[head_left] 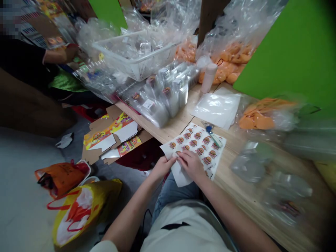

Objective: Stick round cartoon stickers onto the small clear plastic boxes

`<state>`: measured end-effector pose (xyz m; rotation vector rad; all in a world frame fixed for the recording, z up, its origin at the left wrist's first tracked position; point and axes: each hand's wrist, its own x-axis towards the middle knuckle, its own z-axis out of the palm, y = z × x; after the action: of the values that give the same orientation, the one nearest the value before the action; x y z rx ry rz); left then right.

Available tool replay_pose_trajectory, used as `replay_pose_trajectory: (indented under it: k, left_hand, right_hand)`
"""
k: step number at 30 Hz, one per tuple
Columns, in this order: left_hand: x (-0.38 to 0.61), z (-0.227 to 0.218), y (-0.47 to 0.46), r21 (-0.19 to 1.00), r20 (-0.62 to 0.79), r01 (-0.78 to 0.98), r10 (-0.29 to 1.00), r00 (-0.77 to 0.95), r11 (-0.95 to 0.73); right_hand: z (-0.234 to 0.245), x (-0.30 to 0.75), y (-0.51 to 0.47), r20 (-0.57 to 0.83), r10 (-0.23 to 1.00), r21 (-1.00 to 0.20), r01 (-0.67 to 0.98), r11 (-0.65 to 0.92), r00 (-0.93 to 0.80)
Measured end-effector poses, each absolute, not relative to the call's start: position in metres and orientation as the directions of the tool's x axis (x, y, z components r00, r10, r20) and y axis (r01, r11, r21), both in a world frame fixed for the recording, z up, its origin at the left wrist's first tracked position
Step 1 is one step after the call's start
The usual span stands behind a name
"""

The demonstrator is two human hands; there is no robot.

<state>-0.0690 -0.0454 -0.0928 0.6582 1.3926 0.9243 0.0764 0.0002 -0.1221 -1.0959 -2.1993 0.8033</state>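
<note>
A white sheet of burger stickers [193, 143] lies at the table's front edge, its near corner hanging over my lap. My left hand [163, 166] is closed on the left part of the sheet, thumb and fingers pinched. Close beside it, my right hand [190, 163] rests over the sheet, fingertips pinched together at a burger sticker near the left hand's thumb. The fingers partly hide that sticker, so I cannot tell whether it is lifted. On the sheet's right side lies a pale-handled tool with a blue part [212, 134].
Clear plastic packs [168, 99] and a white basket [136, 66] stand on the left. Bagged orange pieces [258, 113], a pink bottle [209, 77] and clear containers [249, 162] lie around the table. Cartons [112, 134] and a yellow bag [99, 203] sit below; a co-worker's arm [59, 55] reaches in.
</note>
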Motion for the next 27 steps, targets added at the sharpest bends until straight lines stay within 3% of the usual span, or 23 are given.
replay_pose_trajectory:
  k: [3, 7, 9, 12, 14, 16, 18, 19, 21, 24, 27]
  left_hand:
    - [-0.069, -0.096, -0.039, 0.903, -0.424, 0.048, 0.904, -0.063, 0.427]
    - [-0.074, -0.106, -0.030, 0.890, -0.372, 0.277, 0.928, -0.018, 0.362]
    - [-0.078, -0.110, -0.023, 0.836, -0.317, 0.426, 0.938, -0.143, 0.347]
    - [-0.077, -0.106, -0.013, 0.710, -0.035, 0.619, 0.895, -0.445, 0.336]
    - [-0.066, -0.096, -0.009, 0.709, 0.092, 0.639, 0.860, -0.502, 0.297]
    - [-0.045, -0.082, -0.009, 0.844, -0.024, 0.481, 0.912, -0.409, 0.238]
    - [-0.020, -0.069, -0.012, 0.956, -0.243, 0.131, 0.959, -0.144, 0.262]
    - [-0.007, -0.064, -0.013, 0.950, -0.310, -0.036, 0.951, -0.007, 0.309]
    - [0.018, -0.058, -0.016, 0.898, -0.356, -0.214, 0.921, 0.155, 0.383]
    - [0.051, -0.056, -0.016, 0.927, -0.300, -0.134, 0.908, 0.292, 0.349]
    - [0.084, -0.059, -0.004, 0.990, -0.095, 0.135, 0.907, 0.410, 0.043]
  right_hand:
    - [-0.122, 0.081, 0.004, 0.140, 0.888, -0.838, 0.425, 0.341, -0.438]
    - [-0.127, 0.083, 0.017, 0.002, 0.972, -0.945, 0.318, 0.080, -0.237]
    - [-0.128, 0.084, 0.025, -0.024, 0.991, -0.954, 0.300, 0.017, -0.135]
    - [-0.122, 0.093, 0.030, -0.055, 0.995, -0.963, 0.258, -0.075, 0.085]
    - [-0.112, 0.107, 0.023, 0.029, 0.978, -0.958, 0.285, -0.031, 0.205]
    - [-0.100, 0.125, 0.007, 0.248, 0.953, -0.900, 0.405, 0.161, 0.172]
    - [-0.089, 0.144, -0.014, 0.430, 0.902, -0.773, 0.508, 0.380, -0.021]
    - [-0.085, 0.153, -0.025, 0.456, 0.884, -0.732, 0.520, 0.440, -0.105]
    - [-0.078, 0.171, -0.042, 0.402, 0.908, -0.775, 0.483, 0.408, -0.122]
    - [-0.072, 0.200, -0.053, 0.144, 0.987, -0.951, 0.285, 0.118, 0.072]
    - [-0.067, 0.240, -0.050, -0.060, 0.961, -0.978, 0.177, -0.111, 0.269]
